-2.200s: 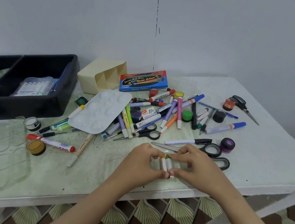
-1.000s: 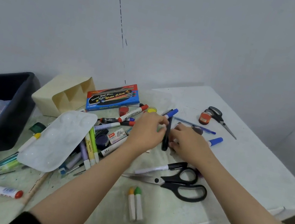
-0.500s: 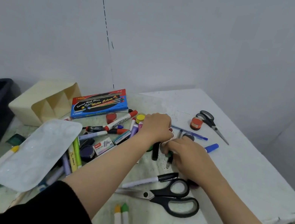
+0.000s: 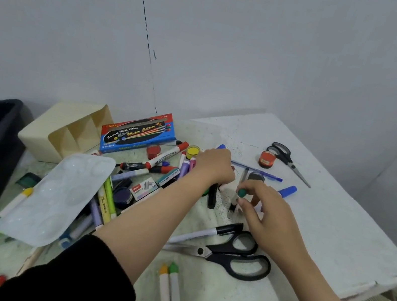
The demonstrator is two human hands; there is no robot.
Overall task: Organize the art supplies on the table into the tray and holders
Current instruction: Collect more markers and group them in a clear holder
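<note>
While gathering is the step in hand, the right hand [image 4: 264,216] pinches a green-capped stick [image 4: 241,192] just beyond the black scissors [image 4: 234,256]. The left hand [image 4: 213,166] covers a black marker [image 4: 212,197] there too, but I cannot tell whether it grips it. The next move probably calls for a carry to the cream holder [image 4: 62,131], far left of the scissors.

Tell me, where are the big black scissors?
In the head view, the big black scissors lie right of centre near the table's front edge, beside a black-capped marker and close to the right hand.

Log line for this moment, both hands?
left hand: grips black marker | right hand: pinches green-tipped crayon | crayon pair: lying near front edge
</note>
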